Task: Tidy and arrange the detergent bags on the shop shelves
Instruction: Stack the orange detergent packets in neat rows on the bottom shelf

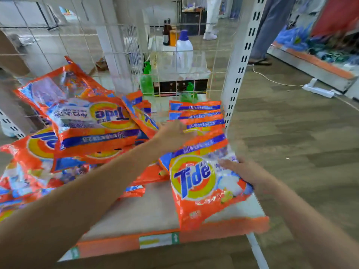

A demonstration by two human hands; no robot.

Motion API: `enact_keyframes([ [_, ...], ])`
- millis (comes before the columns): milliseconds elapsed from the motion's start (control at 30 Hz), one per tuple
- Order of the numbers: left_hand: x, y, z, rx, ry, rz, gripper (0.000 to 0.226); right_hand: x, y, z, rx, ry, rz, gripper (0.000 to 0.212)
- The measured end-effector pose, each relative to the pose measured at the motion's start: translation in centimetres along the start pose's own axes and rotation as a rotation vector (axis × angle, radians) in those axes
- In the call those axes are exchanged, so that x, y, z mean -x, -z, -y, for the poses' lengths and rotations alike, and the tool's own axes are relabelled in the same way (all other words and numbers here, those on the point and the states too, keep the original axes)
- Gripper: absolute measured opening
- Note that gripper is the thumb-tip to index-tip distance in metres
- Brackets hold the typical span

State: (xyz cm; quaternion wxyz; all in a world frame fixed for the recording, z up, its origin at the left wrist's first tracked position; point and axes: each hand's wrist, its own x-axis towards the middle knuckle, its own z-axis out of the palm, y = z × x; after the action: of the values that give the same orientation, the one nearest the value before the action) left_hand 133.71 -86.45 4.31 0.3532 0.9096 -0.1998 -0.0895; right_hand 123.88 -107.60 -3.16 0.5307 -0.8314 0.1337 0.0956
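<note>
The front bag (202,183) on the shelf reads "Tide" in blue letters on a yellow and orange bullseye. A bag (93,121) atop the pile to the left shows the same "Tide" logo upside down, beside Chinese characters too blurred to read. Another bag (38,144) lower in that pile shows "Tid", the rest covered; purple bands on the stacked bags (196,113) behind carry illegible print.
</note>
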Motion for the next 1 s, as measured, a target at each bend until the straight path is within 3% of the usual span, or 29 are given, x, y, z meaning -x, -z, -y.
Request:
enact_keyframes([
  [100,2.4,-5.6,1.4,-0.318,0.101,0.268,0.049,-1.8,-0.3,-7.9,0.288,-0.128,0.035,0.069],
  [200,5.7,-8.0,2.2,-0.414,0.092,0.288,0.055,-1.6,0.5,-9.1,0.197,-0.203,-0.05,0.062],
  [267,7.1,-8.4,2.6,-0.41,0.142,0.336,0.053,-0.7,0.8,-7.9,0.048,-0.245,-0.045,0.068],
  [300,7.7,-8.4,3.0,-0.32,0.224,0.394,0.049,-0.2,1.0,-7.5,-0.037,-0.267,-0.014,0.07],
  [367,8.8,-8.5,3.9,0.079,0.48,0.467,0.038,1.0,0.8,-6.2,-0.134,-0.278,0.048,0.064],
  [433,9.2,-8.7,4.2,0.475,0.622,0.406,0.034,2.0,0.4,-5.3,-0.185,-0.256,0.105,0.047],
  [500,9.5,-9.0,4.1,0.636,0.672,0.338,0.038,3.0,0.1,-4.3,-0.281,-0.22,0.14,0.039],
  [700,8.6,-6.2,0.9,0.8,0.286,0.296,0.065,5.6,3.9,-0.6,-0.558,0.032,0.013,0.029],
  [767,8.1,-6.0,1.7,0.858,0.28,0.331,0.069,5.1,4.4,-0.6,-0.515,-0.015,-0.022,0.024],
  [800,8.3,-6.3,2.5,0.821,0.322,0.399,0.065,4.3,4.0,-1.5,-0.347,-0.083,-0.04,0.029],
  [900,9.0,-7.7,5.2,0.284,0.484,0.554,0.049,2.1,2.5,-5.7,0.254,-0.245,-0.052,0.04],
  [933,8.8,-7.7,5.7,0.174,0.527,0.548,0.045,1.7,2.0,-6.5,0.296,-0.242,-0.079,0.042],
  [1000,8.3,-7.5,6.2,0.195,0.565,0.49,0.041,1.3,1.5,-7.4,0.236,-0.211,-0.078,0.042],
])
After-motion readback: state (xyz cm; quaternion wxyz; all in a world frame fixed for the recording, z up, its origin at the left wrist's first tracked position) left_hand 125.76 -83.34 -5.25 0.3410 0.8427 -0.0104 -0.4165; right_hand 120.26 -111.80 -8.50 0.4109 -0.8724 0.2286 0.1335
